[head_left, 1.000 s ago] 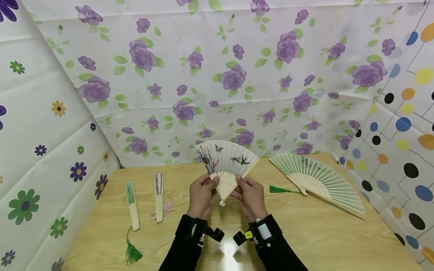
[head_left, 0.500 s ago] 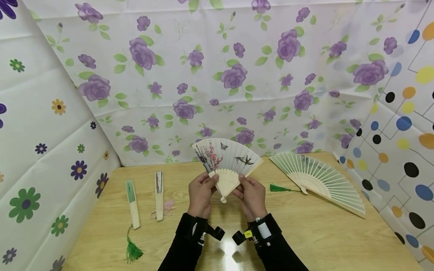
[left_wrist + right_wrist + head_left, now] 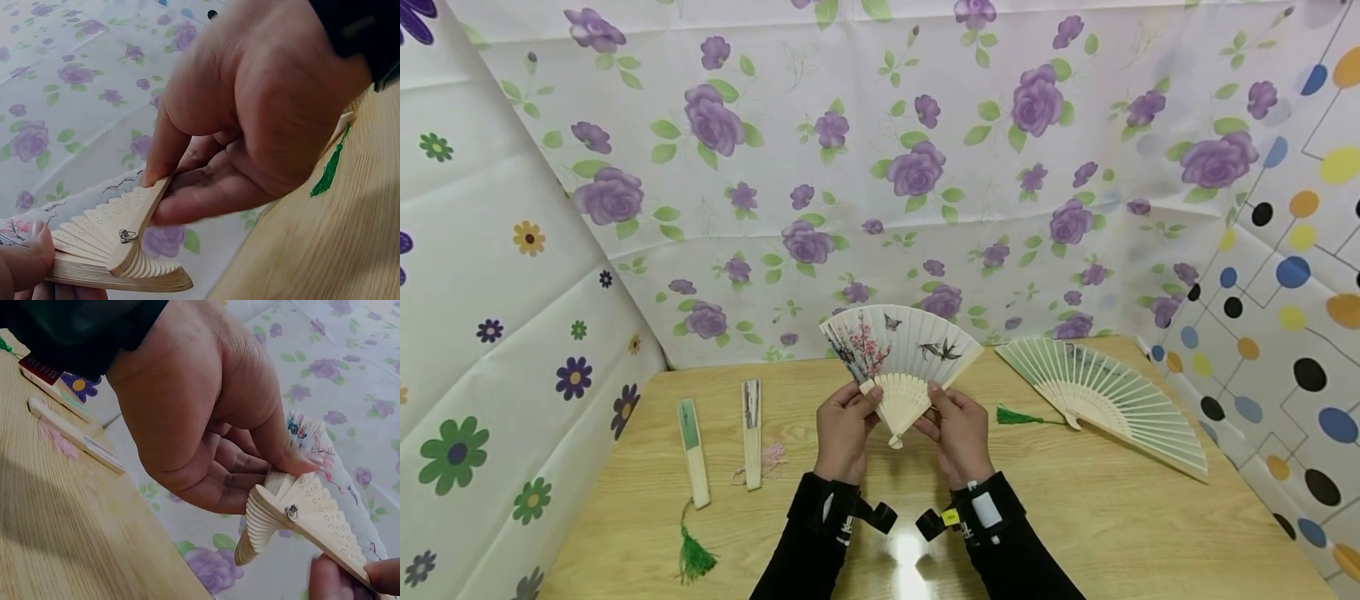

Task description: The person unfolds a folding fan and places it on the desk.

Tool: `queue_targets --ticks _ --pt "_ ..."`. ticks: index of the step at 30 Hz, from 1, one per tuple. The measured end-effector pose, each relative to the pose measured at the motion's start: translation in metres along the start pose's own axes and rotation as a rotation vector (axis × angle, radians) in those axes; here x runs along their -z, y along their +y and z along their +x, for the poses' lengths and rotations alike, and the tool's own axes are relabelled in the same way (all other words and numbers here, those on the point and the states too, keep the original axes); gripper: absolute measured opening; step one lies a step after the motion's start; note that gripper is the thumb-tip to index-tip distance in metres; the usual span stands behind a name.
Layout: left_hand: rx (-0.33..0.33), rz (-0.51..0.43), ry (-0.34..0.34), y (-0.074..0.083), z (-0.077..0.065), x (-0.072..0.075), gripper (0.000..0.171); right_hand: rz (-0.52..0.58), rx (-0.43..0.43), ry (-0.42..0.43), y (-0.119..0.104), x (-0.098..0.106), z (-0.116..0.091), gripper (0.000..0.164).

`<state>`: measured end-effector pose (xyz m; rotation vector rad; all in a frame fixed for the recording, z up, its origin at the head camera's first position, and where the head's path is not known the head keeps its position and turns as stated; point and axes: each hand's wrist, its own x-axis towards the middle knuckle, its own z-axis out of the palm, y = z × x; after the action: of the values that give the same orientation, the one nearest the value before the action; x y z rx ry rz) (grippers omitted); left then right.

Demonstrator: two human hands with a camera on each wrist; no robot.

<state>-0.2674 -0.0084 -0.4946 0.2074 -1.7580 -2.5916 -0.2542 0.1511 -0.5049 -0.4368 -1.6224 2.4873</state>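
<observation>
Both hands hold up a partly spread folding fan (image 3: 901, 350), white with pink blossoms, a butterfly and dark birds, over the table's middle. My left hand (image 3: 846, 429) pinches its left outer rib, thumb in front. At the right rib, my right hand (image 3: 958, 429) has the same kind of pinch. The left wrist view shows the fan's pale ribs (image 3: 94, 225) stacked toward the left hand (image 3: 28, 259) and fanned toward the right hand (image 3: 237, 106). A metal rivet (image 3: 292, 512) joins the ribs in the right wrist view. The fan's pivot end points down toward me.
On the wooden table (image 3: 1075, 533), a spread green fan (image 3: 1108, 408) with a green tassel (image 3: 1018, 417) lies right. Two folded fans lie left: a green-topped one (image 3: 692, 454) with green tassel (image 3: 695, 554), another (image 3: 752, 433) beside a pink tassel (image 3: 772, 460). Patterned cloth (image 3: 850, 167) stands behind.
The white fan has spread wider, its left edge swinging left and its right edge shifting slightly right, so more of the blossoms show. The hands have barely moved; the other fans lie still.
</observation>
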Motion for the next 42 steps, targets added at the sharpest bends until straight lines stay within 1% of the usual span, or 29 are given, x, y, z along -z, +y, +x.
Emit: queue_targets --ticks 4,10,18,26,35,42 --pt "0.006 -0.010 -0.001 -0.0004 -0.0007 0.0008 0.034 -0.006 0.006 -0.011 -0.0013 0.0010 0.0004 0.035" --pt "0.013 -0.008 0.005 -0.0011 -0.0006 0.0007 0.034 0.014 0.011 -0.014 -0.0018 0.0015 0.0002 0.034" --pt "-0.002 -0.005 0.017 0.0004 -0.0009 0.0001 0.031 0.029 0.011 -0.004 -0.0009 0.0021 -0.0018 0.038" --pt "-0.011 -0.012 0.024 0.0001 -0.0006 -0.0002 0.031 0.036 0.028 -0.008 -0.0015 0.0013 -0.0010 0.033" --pt "-0.022 -0.045 0.032 -0.0003 -0.0002 -0.0011 0.030 0.055 0.059 0.036 -0.0006 -0.0008 -0.0026 0.034" --pt "-0.019 -0.050 0.037 0.0009 -0.0009 -0.0010 0.030 0.075 0.059 0.039 -0.0006 -0.0017 -0.0017 0.028"
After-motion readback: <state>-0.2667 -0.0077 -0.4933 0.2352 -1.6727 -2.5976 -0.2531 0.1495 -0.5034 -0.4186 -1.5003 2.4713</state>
